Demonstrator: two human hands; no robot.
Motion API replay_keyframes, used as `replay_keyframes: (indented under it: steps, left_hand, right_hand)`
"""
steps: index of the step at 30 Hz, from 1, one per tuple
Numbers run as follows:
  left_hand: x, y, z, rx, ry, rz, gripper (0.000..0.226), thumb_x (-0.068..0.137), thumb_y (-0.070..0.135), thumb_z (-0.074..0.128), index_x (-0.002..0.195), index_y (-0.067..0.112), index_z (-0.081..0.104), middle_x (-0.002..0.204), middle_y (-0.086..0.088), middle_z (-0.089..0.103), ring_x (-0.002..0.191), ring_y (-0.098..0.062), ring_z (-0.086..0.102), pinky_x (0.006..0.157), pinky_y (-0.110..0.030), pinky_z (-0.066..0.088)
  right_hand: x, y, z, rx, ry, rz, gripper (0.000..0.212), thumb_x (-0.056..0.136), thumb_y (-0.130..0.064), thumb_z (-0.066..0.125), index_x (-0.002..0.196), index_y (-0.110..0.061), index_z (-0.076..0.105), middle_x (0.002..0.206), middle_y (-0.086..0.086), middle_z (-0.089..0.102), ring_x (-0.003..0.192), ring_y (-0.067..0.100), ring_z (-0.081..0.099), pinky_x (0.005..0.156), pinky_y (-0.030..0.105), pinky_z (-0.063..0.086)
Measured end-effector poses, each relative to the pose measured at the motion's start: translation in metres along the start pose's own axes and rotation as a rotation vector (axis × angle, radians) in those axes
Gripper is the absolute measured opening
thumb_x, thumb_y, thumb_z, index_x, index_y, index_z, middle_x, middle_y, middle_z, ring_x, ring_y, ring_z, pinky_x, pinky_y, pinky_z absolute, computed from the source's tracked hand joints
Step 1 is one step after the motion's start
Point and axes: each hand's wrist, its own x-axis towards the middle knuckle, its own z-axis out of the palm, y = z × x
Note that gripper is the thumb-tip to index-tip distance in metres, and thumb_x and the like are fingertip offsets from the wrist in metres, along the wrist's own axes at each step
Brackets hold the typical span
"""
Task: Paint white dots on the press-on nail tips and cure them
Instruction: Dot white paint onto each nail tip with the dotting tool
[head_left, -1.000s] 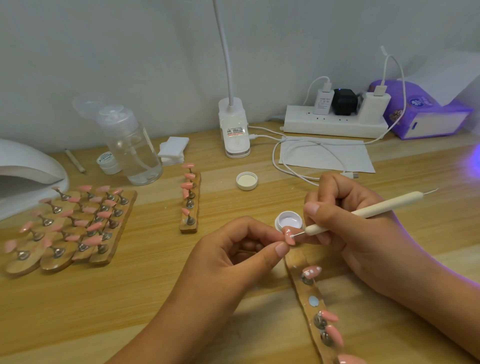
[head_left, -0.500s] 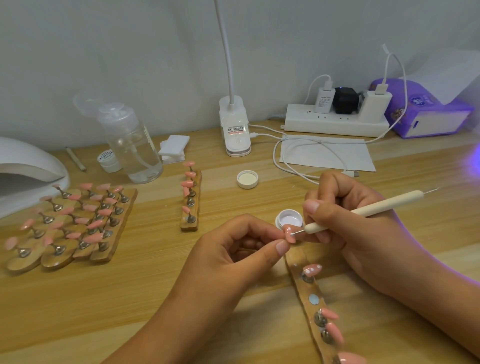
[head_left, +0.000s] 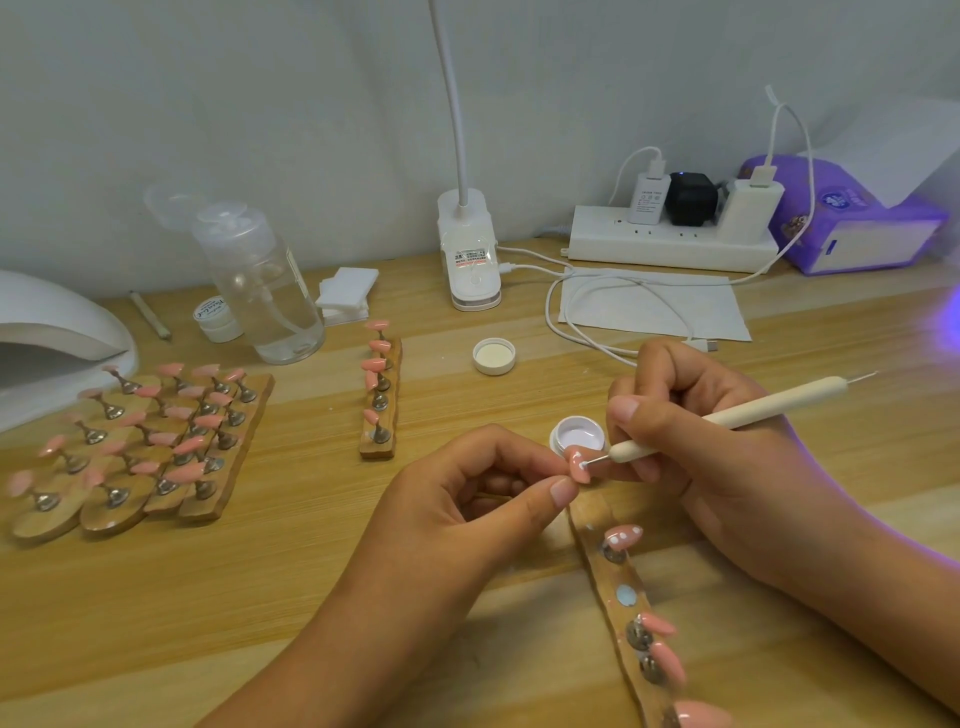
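**A:** What sits at the far left?

**B:** A white curing lamp (head_left: 52, 332) on the wooden tabletop (head_left: 311, 545). Just beside it is a cluster of holder strips (head_left: 140, 457) carrying pink nail tips on metal stands. A clear pump bottle (head_left: 260, 291) stands behind them.

**A:** And toward the middle?

**B:** A single holder strip (head_left: 381, 410) with more pink tips, a white clip lamp (head_left: 469, 260) at the back, and a white lid (head_left: 494, 356) lying inner side up.

**A:** Where is the tip being worked on?

**B:** In the left hand (head_left: 457, 519). Its grip is closed on the held nail tip (head_left: 579, 466), pinched between thumb and forefinger just in front of a small open gel pot (head_left: 578, 434) with white inside. White dots show on the tip.

**A:** The other hand?

**B:** The right hand (head_left: 727, 467) has its grip curled round a white dotting tool (head_left: 727, 415), and the tool's fine metal point touches the held tip. Below both hands a near holder strip (head_left: 618, 579) runs toward the front edge. Its topmost tip, the dotted nail tip (head_left: 623, 535), bears white dots.

**A:** And farthest right?

**B:** A white power strip (head_left: 670, 239) with chargers plugged in, then a purple tissue pack (head_left: 852, 223) against the wall.
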Motion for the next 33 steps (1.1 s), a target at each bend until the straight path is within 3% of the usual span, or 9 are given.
replay_keyframes:
  steps: [4,6,8,10,12,15,21,28,33]
  left_hand:
    - [0.000,0.000,0.000,0.004,-0.003,0.002,0.007,0.074,0.026,0.073,0.080,0.024,0.074,0.073,0.006,0.069,0.068,-0.002,0.058,0.063,-0.012,0.045]
    - [0.000,0.000,0.000,0.006,0.001,0.002,0.006,0.074,0.027,0.074,0.080,0.026,0.075,0.074,0.007,0.069,0.069,-0.001,0.059,0.063,-0.011,0.045]
    - [-0.001,0.000,0.000,0.012,0.002,0.002,0.007,0.074,0.028,0.074,0.080,0.028,0.075,0.077,0.007,0.071,0.071,0.000,0.060,0.065,-0.011,0.046]
    - [-0.001,0.001,0.000,0.020,0.003,-0.001,0.007,0.074,0.028,0.074,0.081,0.028,0.075,0.078,0.006,0.072,0.072,-0.001,0.061,0.065,-0.012,0.047]
    - [-0.001,0.001,0.000,0.022,0.009,-0.008,0.008,0.074,0.029,0.074,0.081,0.029,0.075,0.079,0.005,0.072,0.072,-0.001,0.061,0.065,-0.013,0.048]
    - [-0.001,0.001,0.001,0.016,0.014,-0.011,0.009,0.073,0.027,0.073,0.082,0.027,0.075,0.079,0.004,0.071,0.072,-0.002,0.061,0.065,-0.013,0.048]
    - [0.000,0.002,0.001,-0.011,0.022,-0.013,0.010,0.073,0.026,0.072,0.083,0.025,0.074,0.078,0.006,0.068,0.072,-0.002,0.059,0.064,-0.014,0.048]
    - [0.001,0.001,0.001,-0.014,0.053,-0.004,0.013,0.074,0.028,0.070,0.086,0.024,0.073,0.079,0.008,0.068,0.072,-0.003,0.058,0.066,-0.019,0.047]
    - [0.001,0.001,0.000,-0.019,0.062,-0.010,0.012,0.074,0.029,0.070,0.085,0.025,0.073,0.078,0.010,0.068,0.072,-0.003,0.059,0.067,-0.018,0.048]
  right_hand:
    - [-0.001,-0.002,0.001,0.014,0.021,-0.024,0.024,0.075,-0.027,0.071,0.061,-0.023,0.052,0.056,-0.002,0.050,0.052,0.006,0.052,0.065,0.031,0.058]
    - [0.000,-0.004,0.001,-0.003,0.129,-0.108,0.025,0.079,-0.033,0.072,0.066,-0.024,0.054,0.053,-0.005,0.048,0.052,0.004,0.056,0.076,0.040,0.059]
    - [0.002,-0.006,-0.003,-0.040,0.289,-0.176,0.020,0.079,-0.036,0.072,0.071,-0.026,0.058,0.053,-0.007,0.049,0.054,0.004,0.055,0.084,0.035,0.057]
    - [0.007,-0.007,-0.008,-0.174,0.367,-0.199,0.015,0.074,-0.038,0.072,0.076,-0.026,0.061,0.062,-0.007,0.056,0.065,0.007,0.055,0.075,0.018,0.052]
    - [0.010,-0.007,-0.010,-0.287,0.349,-0.178,0.013,0.076,-0.028,0.072,0.087,-0.023,0.067,0.077,-0.010,0.067,0.074,0.002,0.059,0.069,0.010,0.046]
    - [0.009,-0.004,-0.008,-0.340,0.312,-0.167,0.018,0.082,-0.022,0.068,0.100,-0.020,0.071,0.094,-0.009,0.073,0.084,-0.001,0.065,0.075,0.011,0.049]
    - [0.004,0.000,-0.004,-0.403,0.233,-0.181,0.013,0.082,-0.027,0.064,0.092,-0.022,0.059,0.075,-0.005,0.064,0.074,0.007,0.062,0.068,0.017,0.048]
    - [0.007,0.004,-0.005,-0.489,0.223,-0.054,0.020,0.079,-0.045,0.059,0.086,-0.027,0.064,0.068,-0.016,0.061,0.066,-0.003,0.054,0.060,0.008,0.042]
    - [0.006,0.005,-0.005,-0.533,0.185,-0.048,0.007,0.088,-0.032,0.062,0.084,-0.027,0.064,0.074,-0.006,0.061,0.067,0.006,0.053,0.064,0.011,0.044]
